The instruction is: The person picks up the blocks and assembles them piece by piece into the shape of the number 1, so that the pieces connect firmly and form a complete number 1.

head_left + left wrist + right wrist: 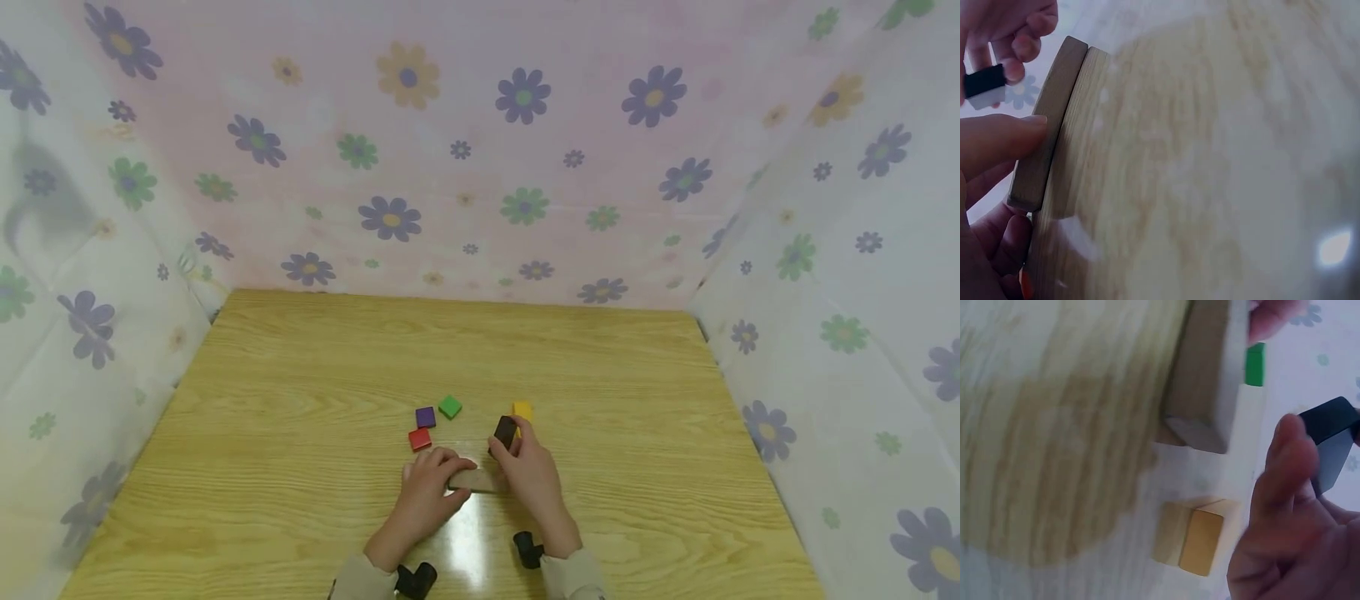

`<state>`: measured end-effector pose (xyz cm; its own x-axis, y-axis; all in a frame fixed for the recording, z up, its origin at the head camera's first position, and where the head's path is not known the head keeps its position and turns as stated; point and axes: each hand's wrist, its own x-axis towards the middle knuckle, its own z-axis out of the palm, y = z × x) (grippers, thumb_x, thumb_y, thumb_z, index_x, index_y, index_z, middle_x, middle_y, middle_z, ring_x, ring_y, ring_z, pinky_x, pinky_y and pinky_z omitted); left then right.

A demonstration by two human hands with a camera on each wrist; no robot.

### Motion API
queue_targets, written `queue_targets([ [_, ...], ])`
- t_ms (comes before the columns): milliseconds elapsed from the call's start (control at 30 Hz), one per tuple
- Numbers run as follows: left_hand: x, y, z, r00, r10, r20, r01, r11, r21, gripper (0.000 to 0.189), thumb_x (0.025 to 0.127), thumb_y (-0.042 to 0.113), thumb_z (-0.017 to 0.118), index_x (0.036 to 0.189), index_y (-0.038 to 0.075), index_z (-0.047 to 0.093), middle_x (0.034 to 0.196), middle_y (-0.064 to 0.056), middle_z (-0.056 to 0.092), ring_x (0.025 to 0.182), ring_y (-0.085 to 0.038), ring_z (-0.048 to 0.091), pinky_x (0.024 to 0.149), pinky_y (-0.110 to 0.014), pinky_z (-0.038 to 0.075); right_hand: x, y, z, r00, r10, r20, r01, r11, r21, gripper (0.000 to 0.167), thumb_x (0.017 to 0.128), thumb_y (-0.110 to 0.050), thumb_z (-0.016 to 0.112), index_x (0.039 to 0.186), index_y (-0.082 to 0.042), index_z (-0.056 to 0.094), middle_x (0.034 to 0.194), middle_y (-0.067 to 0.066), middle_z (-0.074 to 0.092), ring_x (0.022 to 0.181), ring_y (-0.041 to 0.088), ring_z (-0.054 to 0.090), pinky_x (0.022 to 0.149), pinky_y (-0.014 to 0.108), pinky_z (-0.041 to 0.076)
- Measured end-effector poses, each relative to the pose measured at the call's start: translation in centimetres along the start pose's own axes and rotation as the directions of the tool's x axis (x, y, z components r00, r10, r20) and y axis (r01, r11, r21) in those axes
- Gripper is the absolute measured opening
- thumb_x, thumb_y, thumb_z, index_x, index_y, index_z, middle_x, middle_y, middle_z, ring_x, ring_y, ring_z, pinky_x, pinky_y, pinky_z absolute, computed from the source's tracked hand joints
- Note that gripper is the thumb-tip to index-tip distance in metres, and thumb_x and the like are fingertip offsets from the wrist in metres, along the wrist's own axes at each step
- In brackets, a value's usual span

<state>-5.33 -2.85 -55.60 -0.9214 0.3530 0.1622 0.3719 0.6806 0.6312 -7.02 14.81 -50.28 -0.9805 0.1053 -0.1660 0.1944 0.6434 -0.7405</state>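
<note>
In the head view my left hand (pixel 429 493) grips one end of a grey-brown wooden bar (pixel 472 480) on the table. The left wrist view shows the thumb on the bar's (pixel 1054 134) side, with fingers curled behind it. My right hand (pixel 536 477) pinches a small black block (pixel 504 433) between thumb and fingers, just beyond the bar's right end. In the right wrist view the black block (pixel 1333 431) is held off the table, tilted, its lower face greyish. A yellow block (pixel 522 409) stands behind the right hand, which partly hides it.
Left of centre, beyond the left hand, lie a red block (pixel 420 439), a purple block (pixel 425 417) and a green block (pixel 450 407). The wood-grain table (pixel 300 358) is bordered by flowered cloth walls (pixel 465 167) at the back and both sides.
</note>
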Motion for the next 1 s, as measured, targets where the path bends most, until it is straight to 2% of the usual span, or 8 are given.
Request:
queue_targets([
  [100,0.0,-0.2,0.1,1.0,-0.01,-0.001,0.01,1.0,0.005,0.031,0.075,0.033,0.067,0.105,0.034,0.061,0.099,0.013,0.048,0.093,-0.011,0.04,0.067,-0.032,0.022,0.2,0.0,0.4,0.999,-0.003,-0.033,-0.001,0.994,-0.109,0.058,0.083,-0.046,0.055,0.129,-0.015,0.041,0.065,-0.001,0.051,0.051,0.013,0.044,0.045,0.029,0.033],
  [233,0.0,-0.2,0.2,1.0,-0.003,-0.012,0.003,1.0,0.009,0.031,0.074,0.034,0.068,0.104,0.034,0.061,0.099,0.013,0.049,0.093,-0.011,0.041,0.067,-0.032,0.022,0.2,0.2,0.9,0.998,0.002,-0.056,-0.013,0.983,-0.184,0.059,0.081,-0.049,0.055,0.129,-0.016,0.042,0.071,0.002,0.056,0.055,0.015,0.047,0.046,0.029,0.035],
  [500,-0.1,0.0,0.1,1.0,0.014,-0.013,-0.014,1.0,0.004,0.031,0.074,0.033,0.069,0.104,0.032,0.062,0.098,0.011,0.048,0.093,-0.012,0.041,0.067,-0.033,0.023,0.1,0.1,1.4,0.998,-0.024,-0.06,0.01,0.973,-0.232,0.057,0.081,-0.048,0.055,0.127,-0.016,0.045,0.08,0.007,0.062,0.058,0.017,0.052,0.046,0.032,0.036],
  [667,-0.2,0.1,0.1,1.0,0.018,-0.022,-0.017,1.0,0.009,0.031,0.073,0.032,0.069,0.104,0.031,0.062,0.096,0.011,0.048,0.091,-0.012,0.041,0.067,-0.034,0.023,0.2,0.2,1.7,0.996,-0.057,-0.068,0.035,0.958,-0.286,0.056,0.08,-0.049,0.055,0.124,-0.016,0.046,0.08,0.008,0.063,0.058,0.019,0.054,0.045,0.033,0.036],
  [867,-0.2,0.0,0.3,0.999,0.024,-0.048,-0.023,1.0,0.019,0.032,0.072,0.033,0.07,0.102,0.03,0.063,0.095,0.012,0.048,0.091,-0.011,0.041,0.067,-0.034,0.023,0.2,0.5,2.1,0.996,-0.052,-0.076,0.023,0.94,-0.341,0.055,0.08,-0.05,0.055,0.124,-0.019,0.046,0.083,0.008,0.063,0.06,0.02,0.055,0.045,0.034,0.035],
  [1000,-0.2,0.0,0.4,0.998,0.02,-0.059,-0.019,1.0,0.015,0.032,0.071,0.032,0.071,0.102,0.029,0.063,0.094,0.012,0.048,0.09,-0.011,0.041,0.067,-0.034,0.023,0.0,0.5,2.2,0.995,-0.057,-0.079,0.027,0.941,-0.338,0.054,0.079,-0.049,0.056,0.123,-0.018,0.048,0.083,0.007,0.063,0.061,0.021,0.055,0.045,0.034,0.036],
])
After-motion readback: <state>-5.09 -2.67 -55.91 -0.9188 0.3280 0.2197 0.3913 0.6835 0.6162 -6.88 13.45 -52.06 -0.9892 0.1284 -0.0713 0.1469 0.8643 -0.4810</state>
